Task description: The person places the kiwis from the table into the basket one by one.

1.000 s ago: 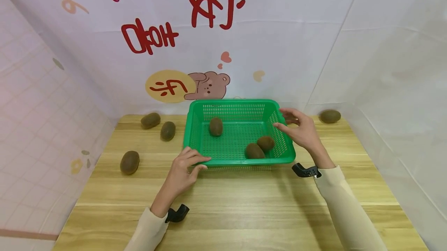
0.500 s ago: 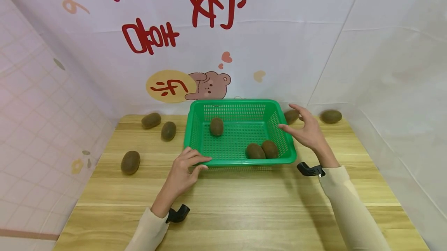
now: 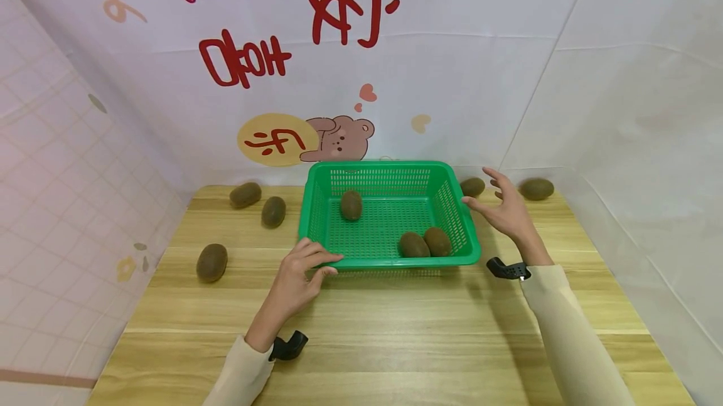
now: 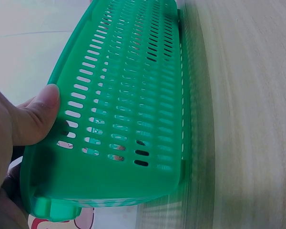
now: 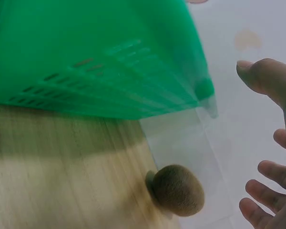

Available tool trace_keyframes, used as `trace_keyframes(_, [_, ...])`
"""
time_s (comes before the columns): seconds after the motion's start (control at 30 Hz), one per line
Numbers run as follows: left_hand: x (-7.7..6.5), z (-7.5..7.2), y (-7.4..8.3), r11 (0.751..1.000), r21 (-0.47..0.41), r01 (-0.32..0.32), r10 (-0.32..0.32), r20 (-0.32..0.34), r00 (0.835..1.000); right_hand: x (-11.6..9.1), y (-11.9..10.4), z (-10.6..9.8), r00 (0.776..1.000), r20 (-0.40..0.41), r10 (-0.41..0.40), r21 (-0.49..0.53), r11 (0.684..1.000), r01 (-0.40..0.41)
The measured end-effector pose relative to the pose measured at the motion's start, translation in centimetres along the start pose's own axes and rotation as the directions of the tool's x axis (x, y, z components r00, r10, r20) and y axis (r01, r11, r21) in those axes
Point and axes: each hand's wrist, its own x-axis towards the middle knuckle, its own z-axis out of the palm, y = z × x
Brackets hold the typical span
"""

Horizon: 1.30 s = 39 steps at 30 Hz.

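Basket rim (image 3: 395, 262) sits pinched in left hand (image 3: 299, 271), likely for steadiness; right hand (image 3: 506, 213) is spread, empty, kiwi (image 3: 472, 187) just left of it.

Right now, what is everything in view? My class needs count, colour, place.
Table: one, yellowish, foreground.
Basket: one, green, on the table.
Kiwis: eight, brown; three in the basket, three left, two right.
Panels: three, whitish, around the table.
Bear print: one, pinkish-brown, back panel.
Lettering: several characters, red, back panel.
Small prints: several, mixed colours, panels.
Wrist devices: two, black, wrists.
Sleeves: two, cream, arms.
Left grip: one, pinching the basket's near-left rim.
Right grip: one, right of the basket, holding nothing.
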Motion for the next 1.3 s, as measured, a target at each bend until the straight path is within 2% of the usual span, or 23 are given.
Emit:
trace_keyframes(0.33, [0.1,0.1,0.0,1.0,-0.001,-0.013,0.013,-0.01,1.0,1.0,2.4,-0.2,0.992,0.018,0.125,0.001,0.992,-0.125])
trace_keyframes(0.53, [0.0,0.1,0.0,1.0,0.001,0.016,-0.016,0.009,1.0,1.7,4.0,0.2,0.983,0.031,0.18,-0.001,0.984,-0.18])
trace_keyframes(0.67, [-0.1,0.1,0.0,0.999,0.004,0.035,-0.035,0.024,0.999,2.4,5.2,0.5,0.983,0.028,0.181,-0.004,0.984,-0.181])
trace_keyframes(0.87, [-0.1,0.0,-0.1,1.0,0.006,0.017,-0.017,0.022,1.0,3.5,6.5,1.5,0.985,0.012,0.171,0.0,0.985,-0.171])
trace_keyframes(1.07, [-0.1,-0.1,-0.1,1.0,0.005,0.017,-0.017,0.019,1.0,4.2,7.1,2.5,0.985,0.021,0.172,0.0,0.985,-0.172])
trace_keyframes(1.3, [0.0,-0.1,0.0,0.999,-0.005,0.031,-0.031,0.028,0.999,4.7,7.4,3.2,0.991,-0.034,0.131,-0.012,0.991,-0.131])
